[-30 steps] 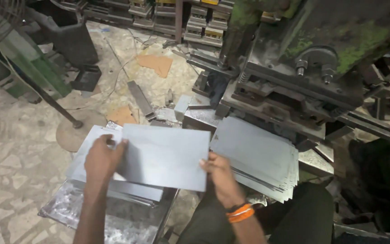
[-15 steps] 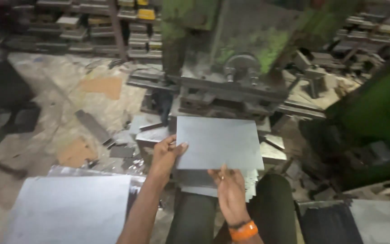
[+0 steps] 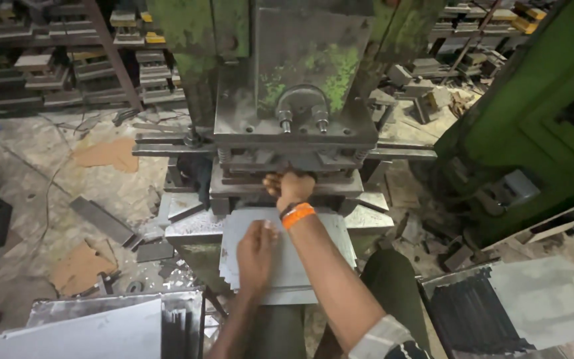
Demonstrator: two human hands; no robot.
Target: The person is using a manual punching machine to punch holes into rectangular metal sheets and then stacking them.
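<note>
Cardboard scraps [image 3: 104, 154], shelved metal blocks [image 3: 34, 63]

The press [image 3: 293, 100] stands at twelve o'clock, dead ahead of the person. Its bed juts toward the person, and a stack of metal sheets [image 3: 287, 256] lies on that bed. The left hand [image 3: 255, 256] rests flat on the stack, toward its seven o'clock side. The right hand [image 3: 289, 187] reaches past the stack's far edge into the gap under the press head, at twelve o'clock from the left hand. A wristband [image 3: 298, 215] sits on the right wrist, just above the stack. At seven o'clock lies a second pile of sheets [image 3: 88, 332]; at four o'clock a third pile [image 3: 539, 302]. Shelves [image 3: 68, 60] stand behind at ten o'clock
</note>
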